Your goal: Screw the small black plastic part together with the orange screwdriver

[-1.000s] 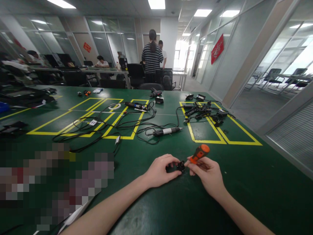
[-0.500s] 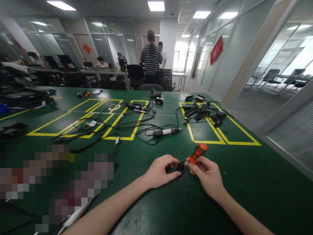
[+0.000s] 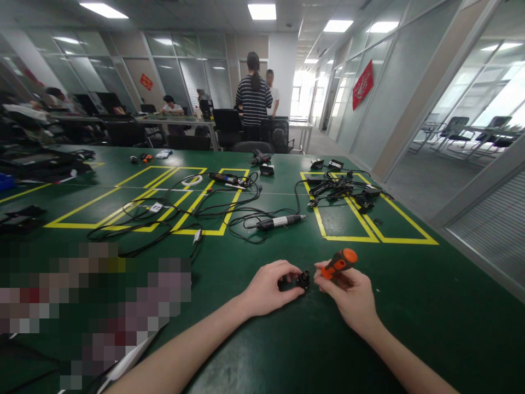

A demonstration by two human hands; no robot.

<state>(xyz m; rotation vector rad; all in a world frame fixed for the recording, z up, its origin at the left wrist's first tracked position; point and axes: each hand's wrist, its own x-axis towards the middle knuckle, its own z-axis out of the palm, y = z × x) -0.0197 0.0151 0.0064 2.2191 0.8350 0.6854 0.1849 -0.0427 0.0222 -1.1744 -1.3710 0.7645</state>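
Note:
My left hand (image 3: 273, 287) rests on the green table, its thumb and fingers curled round a small black cylindrical part (image 3: 304, 279) that stands on the tabletop. Just right of it, my right hand (image 3: 348, 293) grips an orange and black screwdriver (image 3: 341, 262). The handle sticks up and leans to the right, with its rounded orange end on top. The screwdriver's shaft and tip cannot be made out. A small gap lies between the right fingertips and the black part.
Beyond my hands lies a corded electric screwdriver (image 3: 281, 221) with looping black cables. A tangle of black cords and adapters (image 3: 344, 189) sits at the right, among yellow tape lines. A cordless drill (image 3: 259, 157) is at the far edge. People stand and sit behind.
My right hand has shifted slightly right, and the screwdriver handle has tilted further right and lower. My left hand keeps its hold on the black part.

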